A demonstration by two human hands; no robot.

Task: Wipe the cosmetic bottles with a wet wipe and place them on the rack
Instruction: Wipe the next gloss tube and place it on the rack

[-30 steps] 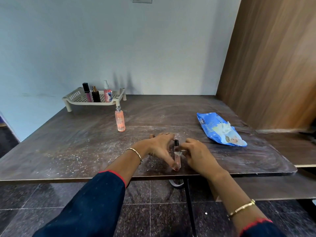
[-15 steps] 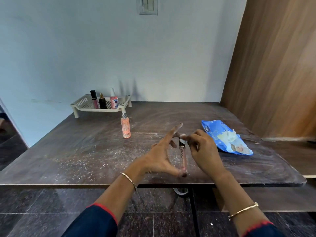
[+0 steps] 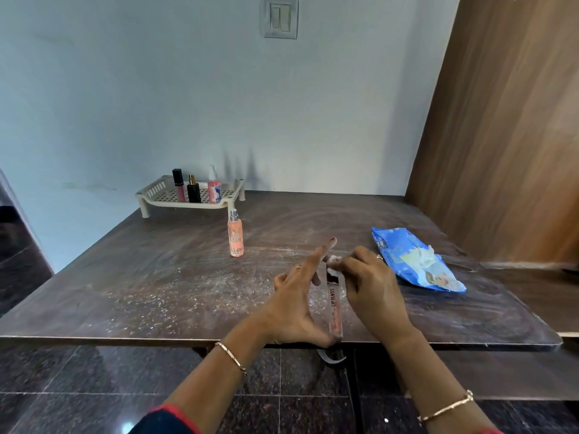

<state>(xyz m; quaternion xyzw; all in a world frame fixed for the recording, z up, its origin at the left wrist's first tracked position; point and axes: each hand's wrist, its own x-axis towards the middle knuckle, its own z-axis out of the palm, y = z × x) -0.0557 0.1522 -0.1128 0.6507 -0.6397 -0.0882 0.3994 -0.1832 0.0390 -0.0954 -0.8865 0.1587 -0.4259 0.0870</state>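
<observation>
A slim clear lip gloss tube (image 3: pixel 334 303) stands upright above the table's near edge. My left hand (image 3: pixel 297 303) pinches it lengthwise, thumb under its base and forefinger stretched up to its dark cap. My right hand (image 3: pixel 371 288) presses a small white wet wipe (image 3: pixel 332 264) against the cap end. A beige perforated rack (image 3: pixel 163 192) sits at the table's far left and holds three bottles: a black-capped pink tube (image 3: pixel 179 184), a black perfume bottle (image 3: pixel 193 190) and a pink spray bottle (image 3: pixel 214 189). An orange spray bottle (image 3: pixel 235 234) stands on the table in front of the rack.
A blue wet wipe pack (image 3: pixel 413 261) lies open to the right of my hands. The dark wooden table (image 3: pixel 141 277) is dusted with white specks. A wooden panel (image 3: pixel 501 136) borders the right side, and a wall switch (image 3: pixel 280 17) hangs above.
My hands lifted the lip gloss off the table and turned it upright. The left forefinger stretched out to the cap while the right hand brought the wipe to the top. The view tilted upward.
</observation>
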